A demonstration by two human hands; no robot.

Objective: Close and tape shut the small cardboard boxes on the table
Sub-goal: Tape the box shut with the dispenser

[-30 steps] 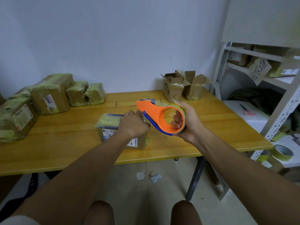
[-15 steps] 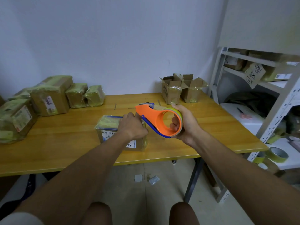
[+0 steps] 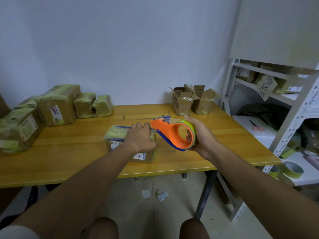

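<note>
Now left hand (image 3: 140, 138) flat atop small box (image 3: 127, 144), fingers relaxed; right hand (image 3: 200, 135) fingers curled round tape dispenser (image 3: 172, 133).

The box (image 3: 131, 145) lies on the table (image 3: 69, 159) under the left hand's fingers (image 3: 139, 125). Just right of those fingertips is the dispenser (image 3: 174, 133), around the right hand's fingers (image 3: 189, 138). Beyond them stand two open boxes (image 3: 191, 100); far left, taped parcels (image 3: 57, 106).
</note>
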